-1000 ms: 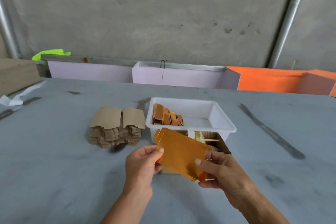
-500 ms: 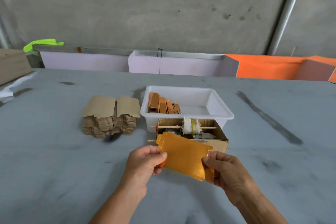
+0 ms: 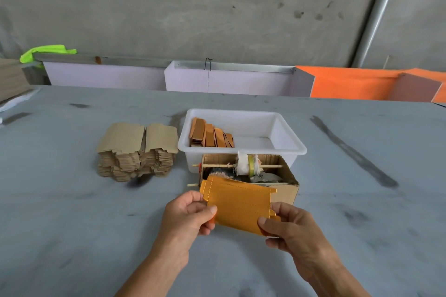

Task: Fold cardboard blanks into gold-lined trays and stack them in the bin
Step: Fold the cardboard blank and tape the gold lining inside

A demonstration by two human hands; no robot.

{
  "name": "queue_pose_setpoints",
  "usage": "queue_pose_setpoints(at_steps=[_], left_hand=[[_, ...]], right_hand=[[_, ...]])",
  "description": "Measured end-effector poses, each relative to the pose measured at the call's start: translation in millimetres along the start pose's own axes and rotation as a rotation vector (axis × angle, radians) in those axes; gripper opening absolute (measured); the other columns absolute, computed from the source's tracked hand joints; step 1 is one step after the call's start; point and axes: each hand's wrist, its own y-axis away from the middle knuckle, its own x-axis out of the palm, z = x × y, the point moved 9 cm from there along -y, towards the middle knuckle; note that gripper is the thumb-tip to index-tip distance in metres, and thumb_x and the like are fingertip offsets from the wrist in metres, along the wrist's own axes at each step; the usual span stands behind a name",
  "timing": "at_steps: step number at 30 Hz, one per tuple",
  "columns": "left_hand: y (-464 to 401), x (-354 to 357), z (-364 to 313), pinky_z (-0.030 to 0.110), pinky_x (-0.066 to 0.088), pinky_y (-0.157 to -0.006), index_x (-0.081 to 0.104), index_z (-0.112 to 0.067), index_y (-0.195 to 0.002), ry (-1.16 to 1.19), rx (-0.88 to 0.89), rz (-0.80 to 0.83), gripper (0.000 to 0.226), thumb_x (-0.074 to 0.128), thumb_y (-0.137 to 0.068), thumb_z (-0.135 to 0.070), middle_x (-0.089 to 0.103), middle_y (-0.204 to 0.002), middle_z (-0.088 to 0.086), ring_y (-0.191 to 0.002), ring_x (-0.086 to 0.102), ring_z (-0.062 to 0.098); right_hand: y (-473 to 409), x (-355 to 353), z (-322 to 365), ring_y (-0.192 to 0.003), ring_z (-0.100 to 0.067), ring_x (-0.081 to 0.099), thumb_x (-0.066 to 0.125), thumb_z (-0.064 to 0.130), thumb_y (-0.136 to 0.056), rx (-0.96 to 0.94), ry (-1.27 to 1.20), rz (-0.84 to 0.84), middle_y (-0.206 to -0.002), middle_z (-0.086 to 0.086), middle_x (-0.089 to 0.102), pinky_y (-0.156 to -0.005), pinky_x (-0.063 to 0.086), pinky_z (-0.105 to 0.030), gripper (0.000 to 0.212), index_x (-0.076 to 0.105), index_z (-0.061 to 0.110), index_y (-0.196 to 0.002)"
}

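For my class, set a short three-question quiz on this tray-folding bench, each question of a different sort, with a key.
1. True or false: the white bin already holds folded gold pieces.
2. Which side of the bin is the stack of brown blanks on? A) its left B) its right C) behind it
3. Fill in: the left hand and right hand both pinch the gold-faced ____.

Key: 1 true; 2 A; 3 blank, held in front of the open cardboard box.
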Motion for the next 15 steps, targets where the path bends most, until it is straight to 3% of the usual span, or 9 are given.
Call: queue_pose_setpoints(at_steps=[8, 12, 15], left_hand=[[-2.1, -0.7, -26.6, 0.018, 0.052, -0.054, 0.065, -0.015, -0.093, 0.0, 0.144, -0.01, 0.021, 0.069, -0.079, 0.0, 0.075, -0.081, 0.0, -0.071, 0.07, 0.013], [-4.3, -2.3, -42.1, 0.015, 0.049, -0.052, 0.068, -0.021, -0.084, -0.102, 0.252, -0.03, 0.02, 0.07, -0.079, -0.002, 0.073, -0.075, -0.002, -0.066, 0.067, 0.009], [6.0, 0.6, -56.6, 0.012, 0.048, -0.059, 0.07, -0.024, -0.071, -0.258, 0.441, 0.009, 0.024, 0.071, -0.076, -0.001, 0.07, -0.069, -0.003, -0.063, 0.063, 0.005]], right_hand=[[-2.4, 0.3, 6.4, -0.061, -0.011, 0.059, 0.065, -0.001, -0.083, -0.026, 0.045, 0.029, -0.069, -0.002, 0.068, -0.056, 0.048, -0.023, 0.017, 0.071, 0.012, -0.075], [-0.5, 2.7, 7.3, -0.058, -0.01, 0.056, 0.066, -0.002, -0.082, -0.067, 0.097, 0.044, -0.065, -0.004, 0.065, -0.055, 0.047, -0.021, 0.022, 0.071, 0.014, -0.068], [2.9, -7.8, 19.0, -0.059, -0.011, 0.056, 0.069, -0.003, -0.079, -0.223, 0.159, -0.056, -0.065, -0.007, 0.066, -0.053, 0.046, -0.018, 0.021, 0.069, 0.012, -0.064]])
